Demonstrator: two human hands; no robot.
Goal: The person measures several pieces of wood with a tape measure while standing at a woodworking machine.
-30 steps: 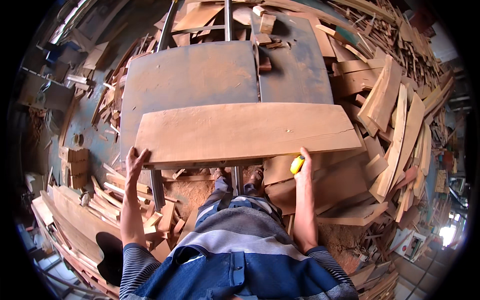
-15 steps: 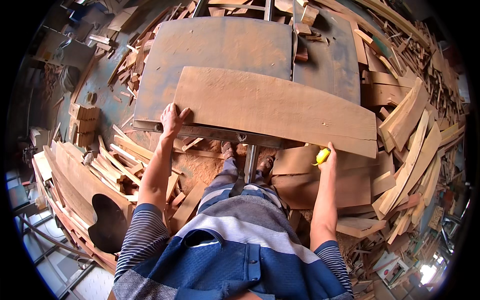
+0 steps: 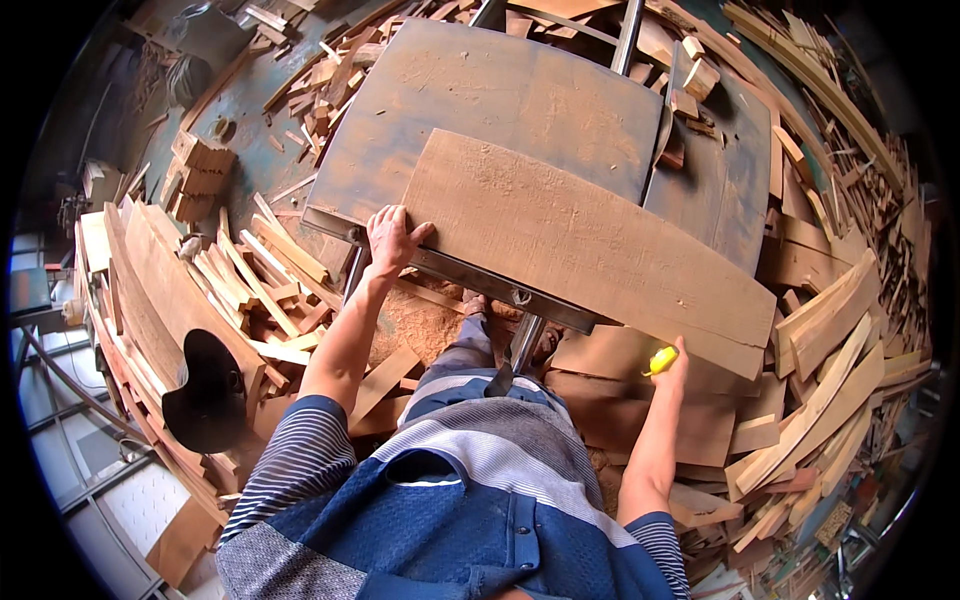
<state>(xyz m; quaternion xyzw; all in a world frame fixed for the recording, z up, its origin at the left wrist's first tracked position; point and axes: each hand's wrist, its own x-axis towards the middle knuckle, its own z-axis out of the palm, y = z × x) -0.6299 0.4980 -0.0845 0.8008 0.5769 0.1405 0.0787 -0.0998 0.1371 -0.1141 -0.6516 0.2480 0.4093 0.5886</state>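
Two bare hands steady a wide wooden board (image 3: 580,240) that lies slantwise across the near edge of a dusty metal worktop (image 3: 500,100), its right end jutting well past the worktop's near right corner. Left hand (image 3: 392,238) lies flat on the board's near left corner, fingers spread apart over the top face and thumb toward the edge. Right hand (image 3: 675,362) is at the board's near right edge, touching it from below, with its grip closed around a small yellow object (image 3: 661,359), too small to tell what kind. A dark slot and a few small wood blocks (image 3: 690,90) sit on the far right part of the worktop. Sawdust (image 3: 420,330) covers the floor under the near edge, and heaps of wood offcuts (image 3: 250,280) lie left and right. A dark cap (image 3: 205,395) rests on planks at the near left.
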